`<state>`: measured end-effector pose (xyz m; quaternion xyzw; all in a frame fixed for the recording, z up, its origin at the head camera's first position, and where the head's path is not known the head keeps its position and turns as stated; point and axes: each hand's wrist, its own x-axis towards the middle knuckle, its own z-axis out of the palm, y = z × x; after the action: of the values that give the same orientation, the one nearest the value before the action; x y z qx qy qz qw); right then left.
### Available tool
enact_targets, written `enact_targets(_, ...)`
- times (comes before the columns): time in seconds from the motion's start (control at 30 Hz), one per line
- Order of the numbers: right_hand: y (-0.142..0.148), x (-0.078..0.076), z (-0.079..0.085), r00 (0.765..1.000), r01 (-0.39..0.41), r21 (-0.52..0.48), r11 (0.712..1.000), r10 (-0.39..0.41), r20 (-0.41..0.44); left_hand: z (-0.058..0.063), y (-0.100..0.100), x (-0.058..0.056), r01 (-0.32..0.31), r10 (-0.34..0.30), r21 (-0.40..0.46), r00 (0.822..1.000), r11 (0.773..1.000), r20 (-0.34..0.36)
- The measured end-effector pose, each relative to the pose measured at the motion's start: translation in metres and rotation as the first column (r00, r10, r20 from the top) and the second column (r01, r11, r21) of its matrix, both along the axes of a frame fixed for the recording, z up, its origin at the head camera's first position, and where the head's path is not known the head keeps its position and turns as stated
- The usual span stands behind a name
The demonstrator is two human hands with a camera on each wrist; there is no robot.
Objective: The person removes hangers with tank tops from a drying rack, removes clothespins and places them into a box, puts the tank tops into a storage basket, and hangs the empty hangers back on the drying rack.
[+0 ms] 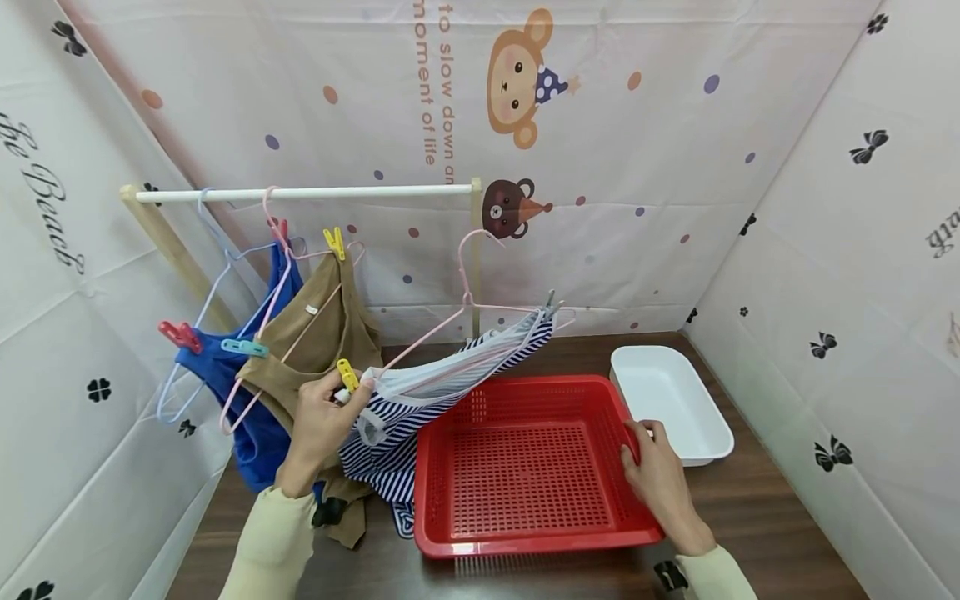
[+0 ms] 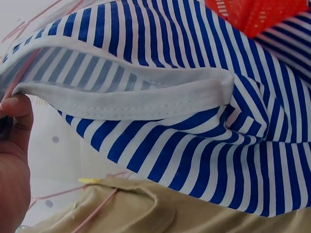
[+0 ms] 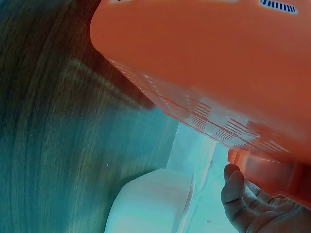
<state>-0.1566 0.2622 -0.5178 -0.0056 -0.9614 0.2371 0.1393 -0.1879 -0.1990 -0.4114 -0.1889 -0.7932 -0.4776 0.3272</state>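
Observation:
My left hand (image 1: 324, 421) pinches the left end of a pink hanger (image 1: 467, 300) together with the edge of a blue-and-white striped garment (image 1: 386, 446). The hanger's hook is off the rail, and a grey clothespin (image 1: 551, 307) fastens the garment at its right end. A yellow clothespin (image 1: 347, 375) shows at the left fingertips; what it clamps is unclear. In the left wrist view the garment's white-bound opening (image 2: 136, 104) gapes beside the thumb. My right hand (image 1: 660, 479) grips the right rim of a red perforated basket (image 1: 536, 546), with fingers curled at the rim (image 3: 262, 170).
A white rail (image 1: 390, 191) on wooden posts carries a blue garment (image 1: 258, 458) and a tan garment (image 1: 352, 308) on hangers, with red, yellow and teal clothespins. Behind the right hand stands a white tub (image 1: 667, 392). Patterned cloth walls (image 1: 637, 167) enclose the brown table (image 1: 780, 533).

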Motion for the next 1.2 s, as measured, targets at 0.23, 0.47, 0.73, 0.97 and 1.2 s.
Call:
enact_targets(0.23, -0.001, -0.001, -0.001, 1.0, 0.003, 0.006, 1.0, -0.003, -0.01, 0.0, 0.012, -0.008, 0.033, -0.036, 0.046, 0.998, 0.998, 0.058)
enact_targets(0.47, -0.001, -0.001, 0.0, 1.0, 0.004, 0.009, 1.0, -0.004, -0.006, 0.005, 0.025, -0.014, 0.046, -0.057, 0.112, 0.993, 0.993, 0.101)
enact_targets(0.73, -0.002, 0.0, 0.001, 1.0, 0.002, 0.01, 1.0, -0.002, -0.029, 0.027, 0.044, -0.011, 0.103, -0.112, 0.11, 0.991, 0.989, 0.077)
enact_targets(0.97, -0.003, 0.002, 0.002, 0.998, -0.018, 0.001, 1.0, 0.018, -0.054, 0.03, 0.062, -0.009, 0.129, -0.144, 0.166, 0.986, 0.978, 0.084)
enact_targets(1.2, -0.004, 0.002, 0.001, 0.998, -0.01, -0.011, 1.0, 0.009, -0.059, 0.012, 0.072, -0.01, 0.2, -0.224, 0.161, 0.963, 0.967, 0.15)
